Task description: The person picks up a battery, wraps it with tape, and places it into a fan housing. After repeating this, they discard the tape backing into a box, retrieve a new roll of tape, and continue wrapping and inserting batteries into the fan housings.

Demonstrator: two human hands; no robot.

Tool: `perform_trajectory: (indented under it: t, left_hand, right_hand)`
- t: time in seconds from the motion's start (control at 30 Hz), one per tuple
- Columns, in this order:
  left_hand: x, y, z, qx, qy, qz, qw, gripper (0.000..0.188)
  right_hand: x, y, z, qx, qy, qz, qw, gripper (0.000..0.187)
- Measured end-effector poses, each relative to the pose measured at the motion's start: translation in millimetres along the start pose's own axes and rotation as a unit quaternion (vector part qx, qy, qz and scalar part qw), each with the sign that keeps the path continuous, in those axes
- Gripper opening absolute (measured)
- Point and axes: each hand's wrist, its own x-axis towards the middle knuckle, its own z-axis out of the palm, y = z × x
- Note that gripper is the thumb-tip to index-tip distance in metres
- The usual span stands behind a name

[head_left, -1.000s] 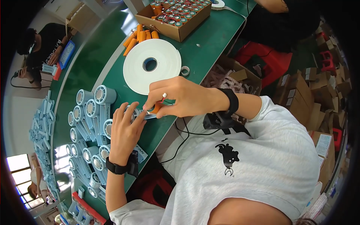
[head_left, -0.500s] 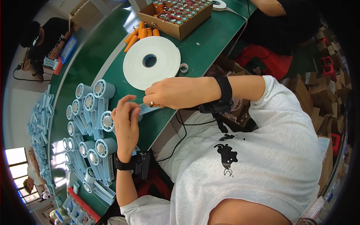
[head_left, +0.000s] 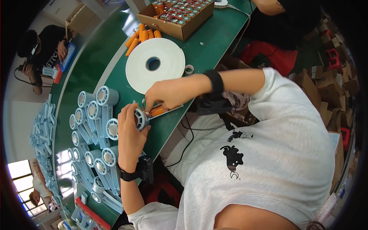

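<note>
My left hand (head_left: 131,134) is closed around the round head of a light-blue handheld fan (head_left: 142,118) at the table's near edge. The fan's handle points right, its inside showing an orange battery cell (head_left: 157,111). My right hand (head_left: 168,94) bends over the handle, thumb and fingertips pinched beside the cell, close to the fan head. Small wires seem to lie there, but what the fingertips hold is too small and partly covered to make out.
Several light-blue fans (head_left: 107,96) stand left of my hands. Beyond are a large white tape roll (head_left: 134,65), a small tape ring (head_left: 189,69), loose orange cells (head_left: 132,46) and a cardboard box (head_left: 186,32) of cells. A co-worker (head_left: 51,46) sits across the table.
The fan head and orange cell have come into sight between my hands, where a light-blue surface showed before. My left hand has wrapped round the head; my right fingers have moved down to the handle.
</note>
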Motion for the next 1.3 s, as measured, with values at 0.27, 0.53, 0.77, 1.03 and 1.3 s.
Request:
perform_trajectory:
  t: [0.27, 0.53, 0.77, 1.03, 1.3]
  left_hand:
    - [75.0, -5.2, -81.4, 0.076, 0.108, -0.034, 0.991, 0.053]
    - [191.4, -258.7, -85.0, 0.210, -0.039, -0.127, 0.969, 0.068]
    - [107.4, 13.6, -51.7, 0.028, -0.052, 0.220, 0.974, 0.091]
    - [29.9, 46.9, -14.1, 0.249, 0.213, 0.017, 0.945, 0.089]
    - [-11.5, 11.4, -33.2, 0.113, 0.483, -0.184, 0.849, 0.090]
  right_hand:
    - [-65.0, 0.4, -30.5, 0.181, 0.553, 0.107, 0.806, 0.022]
    - [-56.1, 81.5, -20.3, 0.127, 0.367, 0.362, 0.847, 0.033]
    - [-64.6, 36.7, -34.7, 0.336, 0.562, 0.169, 0.737, 0.038]
    - [-68.1, -42.7, -34.2, 0.209, 0.503, 0.063, 0.836, 0.031]
    - [-76.3, -54.1, -19.1, 0.112, 0.326, 0.035, 0.938, 0.024]
